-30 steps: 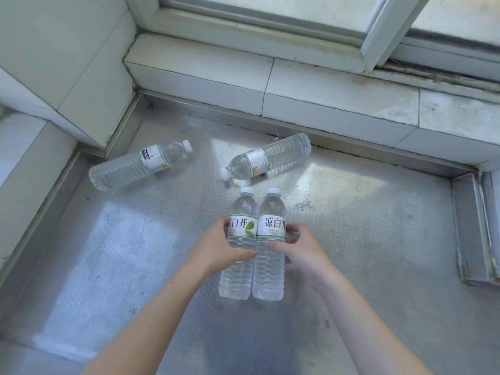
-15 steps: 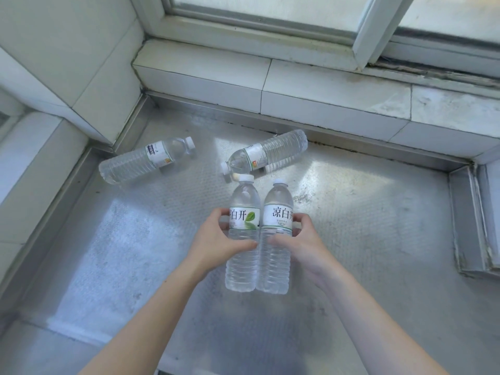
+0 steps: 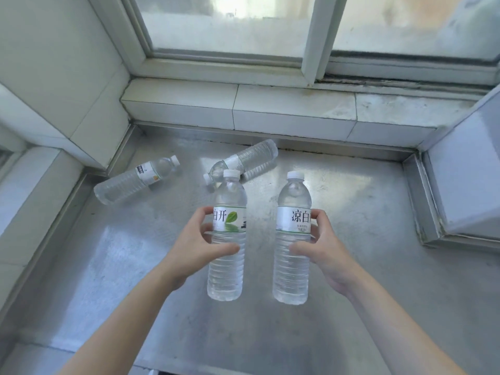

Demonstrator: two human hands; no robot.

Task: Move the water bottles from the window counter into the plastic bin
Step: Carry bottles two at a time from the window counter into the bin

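We've got our left hand (image 3: 196, 243) wrapped around the middle of one water bottle (image 3: 226, 239), thumb across the front, fingers curled behind the label. Our right hand (image 3: 323, 249) grips a second bottle (image 3: 291, 239) the same way. Both bottles are upright, caps up, held apart from each other above the metal counter (image 3: 365, 266), a dull textured steel sheet set into a tiled window nook.

At 12 o'clock from the left-hand bottle a third bottle (image 3: 243, 163) lies on its side, its cap end partly hidden behind the held one. At about 10 o'clock a fourth bottle (image 3: 135, 180) lies flat near the left wall, cap pointing right. Past those runs a white tiled ledge (image 3: 292, 109), then the window frame (image 3: 308, 50) with cloudy glass. At 3 o'clock a white tiled block (image 3: 470, 180) boxes in the counter. The plastic bin isn't anywhere in our view.
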